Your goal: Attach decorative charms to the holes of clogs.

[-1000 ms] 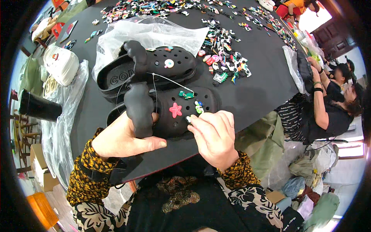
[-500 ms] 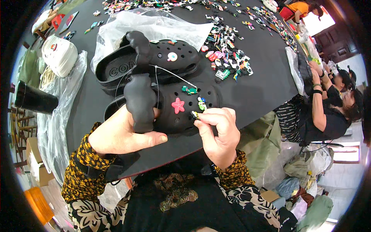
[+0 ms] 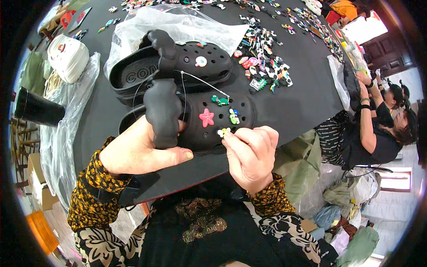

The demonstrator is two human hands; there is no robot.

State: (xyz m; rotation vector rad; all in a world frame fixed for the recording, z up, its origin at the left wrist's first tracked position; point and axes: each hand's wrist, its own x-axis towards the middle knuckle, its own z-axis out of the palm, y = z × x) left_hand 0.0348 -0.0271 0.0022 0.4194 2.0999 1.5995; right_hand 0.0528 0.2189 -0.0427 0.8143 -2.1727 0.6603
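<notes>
My left hand point(image 3: 142, 153) grips the nearer black clog point(image 3: 198, 102), its fingers inside the opening under the wavy heel strap point(image 3: 163, 113) and its thumb along the near side. With my right hand point(image 3: 252, 155) I pinch a small white-and-yellow shoe charm point(image 3: 223, 132) against the clog's upper, by one of its holes. A pink starfish charm point(image 3: 206, 117), a green animal charm point(image 3: 219, 100) and a green-and-blue figure charm point(image 3: 234, 117) sit on the same upper. A thin white cord joins this clog to the other black clog point(image 3: 215, 73), which lies beyond it and bears a few charms.
Clear plastic bags point(image 3: 178, 26) lie behind and left of the clogs. A pile of loose charms point(image 3: 267, 58) spreads at the back right. A white clog point(image 3: 67, 58) and a black cylinder point(image 3: 39, 107) are at left. Another person point(image 3: 378, 120) sits at the right table edge.
The charm at my right fingertips was tilted and partly covered; now its face lies nearly flat on the clog. My right fingers have curled over. The left hand keeps its grip.
</notes>
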